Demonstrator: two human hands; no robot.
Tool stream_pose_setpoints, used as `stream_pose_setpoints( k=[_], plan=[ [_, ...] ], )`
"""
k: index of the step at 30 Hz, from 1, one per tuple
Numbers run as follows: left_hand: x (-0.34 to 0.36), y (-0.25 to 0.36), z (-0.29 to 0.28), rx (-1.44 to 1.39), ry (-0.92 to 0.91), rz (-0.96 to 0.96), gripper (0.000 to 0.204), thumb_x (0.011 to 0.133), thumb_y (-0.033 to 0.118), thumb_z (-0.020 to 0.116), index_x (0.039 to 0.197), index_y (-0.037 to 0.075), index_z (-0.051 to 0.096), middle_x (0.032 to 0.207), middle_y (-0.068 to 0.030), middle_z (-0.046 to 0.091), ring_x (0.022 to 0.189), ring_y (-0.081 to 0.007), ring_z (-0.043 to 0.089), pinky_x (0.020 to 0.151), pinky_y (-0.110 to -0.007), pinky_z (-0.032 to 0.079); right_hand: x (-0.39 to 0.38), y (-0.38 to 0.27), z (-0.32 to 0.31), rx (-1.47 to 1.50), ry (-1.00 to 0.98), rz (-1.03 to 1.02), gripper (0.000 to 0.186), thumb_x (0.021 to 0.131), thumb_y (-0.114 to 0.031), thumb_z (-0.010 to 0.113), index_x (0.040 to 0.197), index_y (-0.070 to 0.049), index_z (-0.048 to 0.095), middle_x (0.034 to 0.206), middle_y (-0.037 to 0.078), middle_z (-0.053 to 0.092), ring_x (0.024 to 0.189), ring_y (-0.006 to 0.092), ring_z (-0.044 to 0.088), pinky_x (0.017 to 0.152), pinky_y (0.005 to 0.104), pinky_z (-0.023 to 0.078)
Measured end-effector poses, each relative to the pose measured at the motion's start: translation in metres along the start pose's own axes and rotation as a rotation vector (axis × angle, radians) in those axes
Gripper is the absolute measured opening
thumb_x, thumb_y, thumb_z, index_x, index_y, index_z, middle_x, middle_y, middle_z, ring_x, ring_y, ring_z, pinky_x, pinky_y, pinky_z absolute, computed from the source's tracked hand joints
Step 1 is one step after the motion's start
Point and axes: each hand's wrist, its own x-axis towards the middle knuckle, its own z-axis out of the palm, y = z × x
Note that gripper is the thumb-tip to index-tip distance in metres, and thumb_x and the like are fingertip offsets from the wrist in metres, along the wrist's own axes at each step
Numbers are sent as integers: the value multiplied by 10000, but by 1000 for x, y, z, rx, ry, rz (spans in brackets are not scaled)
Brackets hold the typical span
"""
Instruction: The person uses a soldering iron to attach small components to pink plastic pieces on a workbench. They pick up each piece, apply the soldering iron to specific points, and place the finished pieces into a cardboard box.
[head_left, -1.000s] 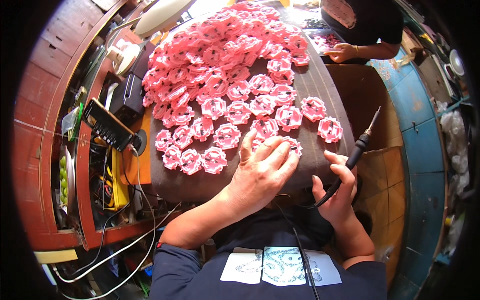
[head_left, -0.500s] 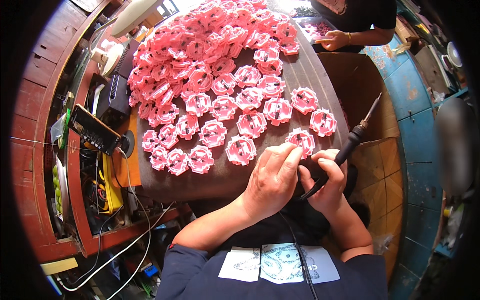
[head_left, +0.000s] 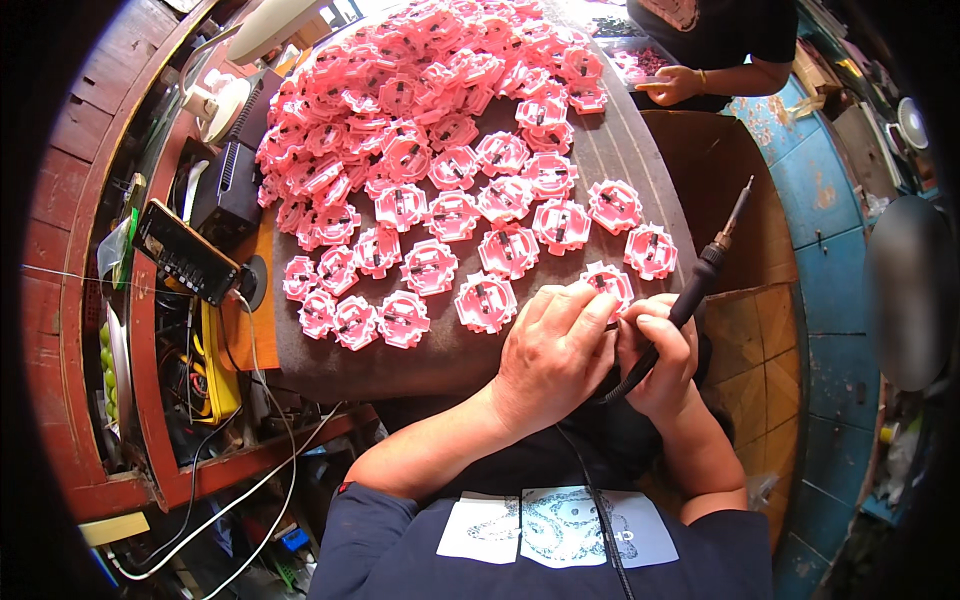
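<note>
My left hand (head_left: 548, 355) has its fingers curled closed against a pink plastic piece (head_left: 607, 280) with a dark part in it, near the front right of the dark padded board (head_left: 650, 150); its fingertips are partly hidden. My right hand (head_left: 658, 365) is closed round a black soldering iron (head_left: 708, 268), metal tip pointing up and away from the pink piece, cable hanging down. The two hands' fingertips meet below that piece. Similar pieces (head_left: 431, 265) lie spread in front of a large heap (head_left: 400, 80) of them.
At left are a propped phone (head_left: 188, 250), a black box (head_left: 225, 190), a yellow case (head_left: 215, 370), cables and a lamp (head_left: 285, 30). An open cardboard box (head_left: 720, 190) stands right of the board, beside blue cabinets (head_left: 830, 390). Another person's hand (head_left: 670, 85) is at the top right.
My left hand has moved right and come together with my right hand at the pink piece. The iron's tip sits slightly higher in the picture. The view has shifted a little.
</note>
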Motion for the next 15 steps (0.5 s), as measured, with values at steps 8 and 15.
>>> stream_pose_setpoints(
  k=[8, 15],
  plan=[
    [1, 4, -4, -169, -22, -154, 325, 845, 6, 792, 1163, 54, 742, 1119, -153, 659, 952, -350, 672, 873, -434, 557, -10, -6, 4, 223, 10, 225, 464, 936, 133, 708, 1311, 1, 468, 1046, 186, 664, 869, 279, 677, 739, 366, 575],
    [5, -4, -1, -105, -19, -66, 266, 867, 12, 769, 1129, 30, 725, 1092, -145, 682, 992, -358, 680, 870, -452, 549, -19, -3, 9, 271, 74, 296, 471, 947, 121, 710, 1327, 5, 458, 1054, 174, 666, 880, 239, 671, 737, 341, 574]
  ],
)
